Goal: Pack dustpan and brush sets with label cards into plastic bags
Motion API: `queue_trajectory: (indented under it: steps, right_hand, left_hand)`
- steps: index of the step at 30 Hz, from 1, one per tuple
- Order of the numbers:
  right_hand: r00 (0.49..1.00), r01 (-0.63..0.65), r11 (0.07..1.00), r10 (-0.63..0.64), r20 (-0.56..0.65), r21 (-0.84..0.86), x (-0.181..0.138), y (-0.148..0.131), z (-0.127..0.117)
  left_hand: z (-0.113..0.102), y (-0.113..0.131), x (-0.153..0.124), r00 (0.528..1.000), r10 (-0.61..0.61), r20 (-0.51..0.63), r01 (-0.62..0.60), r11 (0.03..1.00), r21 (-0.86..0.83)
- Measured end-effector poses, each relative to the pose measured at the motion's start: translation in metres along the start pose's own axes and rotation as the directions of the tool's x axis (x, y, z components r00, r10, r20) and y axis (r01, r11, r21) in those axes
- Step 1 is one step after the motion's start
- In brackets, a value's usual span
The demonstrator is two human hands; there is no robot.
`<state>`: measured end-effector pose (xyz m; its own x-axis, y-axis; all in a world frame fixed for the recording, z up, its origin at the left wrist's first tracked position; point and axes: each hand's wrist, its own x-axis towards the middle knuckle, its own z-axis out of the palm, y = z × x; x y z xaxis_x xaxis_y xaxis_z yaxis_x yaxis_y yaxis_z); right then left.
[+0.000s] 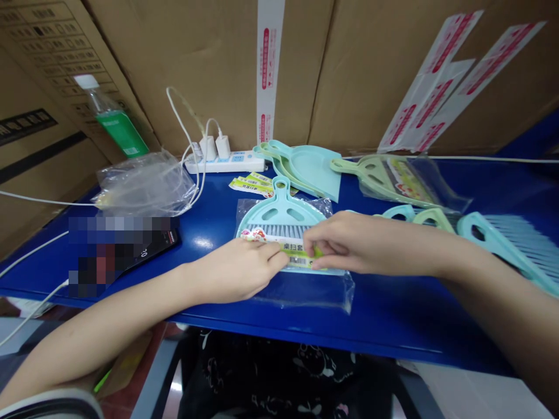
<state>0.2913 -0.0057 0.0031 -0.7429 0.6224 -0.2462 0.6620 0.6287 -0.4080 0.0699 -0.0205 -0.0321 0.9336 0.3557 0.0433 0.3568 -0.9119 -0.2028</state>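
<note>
A light blue mini dustpan and brush set [282, 215] lies in a clear plastic bag [305, 291] near the front of the blue table [393, 326]. A yellow-green printed label [297, 251] lies across the bag. My left hand [238, 270] rests on the bag with its fingers curled, fingertips pinching the label's left part. My right hand [349, 244] comes from the right and pinches the same label at its right part.
Stacked blue dustpans [305, 166], a bagged green set [393, 177], loose brushes [510, 238] and spare labels [253, 183] lie behind. A power strip [222, 160] with chargers, crumpled clear bags [144, 186], a bottle [113, 116], a phone [122, 247] and cardboard boxes [209, 58] stand at the back and left.
</note>
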Motion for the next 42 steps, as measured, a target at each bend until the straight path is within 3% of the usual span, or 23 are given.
queue_trajectory:
  steps: [16, 26, 42]
  right_hand:
    - [0.993, -0.090, 0.996, 0.090, 0.082, -0.001, 0.006, -0.005, 0.009]
    - [0.983, -0.163, 0.979, 0.172, 0.068, -0.122, 0.000, -0.004, 0.009]
    - [0.981, -0.162, 0.977, 0.174, 0.082, -0.135, -0.002, -0.006, 0.010]
  left_hand:
    - [-0.009, -0.006, -0.003, 0.989, -0.052, 0.139, 0.067, 0.993, -0.100]
    - [-0.011, -0.011, -0.006, 0.988, -0.028, 0.151, 0.055, 0.983, -0.177]
    - [-0.016, -0.022, -0.010, 0.990, -0.004, 0.142, 0.068, 0.893, -0.445]
